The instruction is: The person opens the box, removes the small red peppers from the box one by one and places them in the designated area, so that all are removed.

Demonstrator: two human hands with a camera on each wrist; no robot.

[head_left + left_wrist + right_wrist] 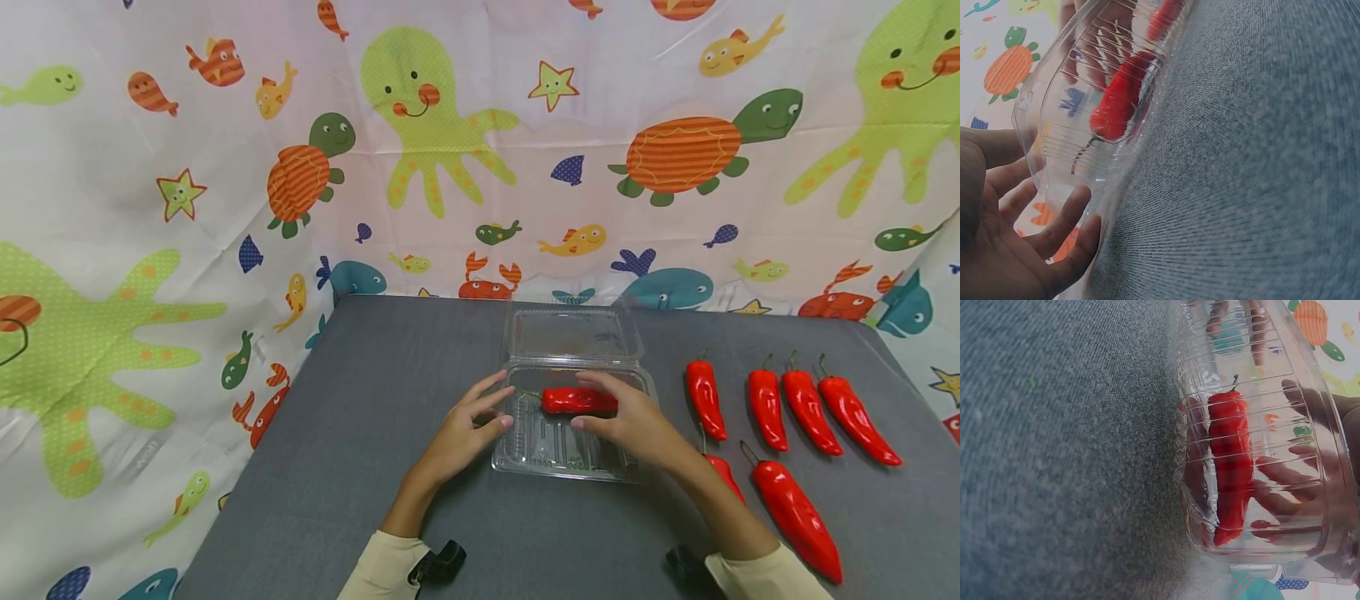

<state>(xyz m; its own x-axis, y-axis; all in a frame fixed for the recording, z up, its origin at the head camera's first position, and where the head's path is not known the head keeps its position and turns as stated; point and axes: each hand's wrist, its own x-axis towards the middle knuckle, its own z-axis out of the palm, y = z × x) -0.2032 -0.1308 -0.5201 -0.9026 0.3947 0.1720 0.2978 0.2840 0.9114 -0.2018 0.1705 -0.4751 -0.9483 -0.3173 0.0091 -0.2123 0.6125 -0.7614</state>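
Observation:
A clear plastic clamshell container (551, 454) lies on the cloth with its lid (573, 333) folded back. One red chili pepper (566, 401) lies crosswise inside, stem to the left. My right hand (637, 423) is over the container's right side, thumb and fingers spread apart around the pepper's tip end without pinching it. At the container's left edge is my left hand (461, 432), its fingers loosely bent and holding nothing. The right wrist view shows the pepper (1230, 462) through the ribbed wall, with the right fingers behind it.
Several more red chili peppers (806, 412) lie to the right on the grey cloth (337, 442). One pepper (724, 477) is partly hidden behind the right forearm. A curtain (465, 175) printed with sea animals hangs behind and at the left.

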